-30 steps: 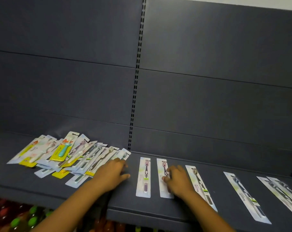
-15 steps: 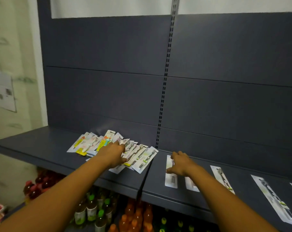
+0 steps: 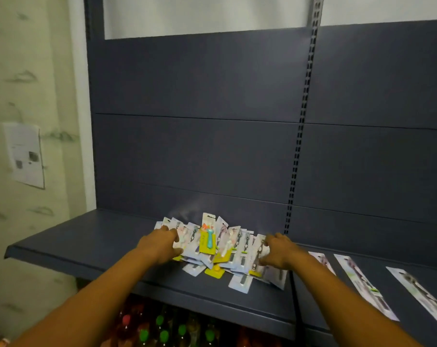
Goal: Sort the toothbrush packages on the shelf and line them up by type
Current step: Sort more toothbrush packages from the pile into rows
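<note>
A dark grey shelf [image 3: 92,249] juts out from a slotted back panel [image 3: 200,146] of the same colour, beside a pale wall with a sheet of paper [image 3: 24,154] stuck to it. Below the shelf stand bottles [image 3: 162,331] with green and red caps. On the shelf lies a heap of toothbrush packages [image 3: 227,249], overlapping and fanned out; a yellow-backed package with a teal brush [image 3: 208,237] sits on top. To the right, single packages [image 3: 365,286] lie flat in a row, apart from each other. The left hand [image 3: 159,244] rests on the heap's left edge, its grip curled over the outer cards. The right hand [image 3: 279,250] holds the heap's right edge, fingers bent round the packages there
</note>
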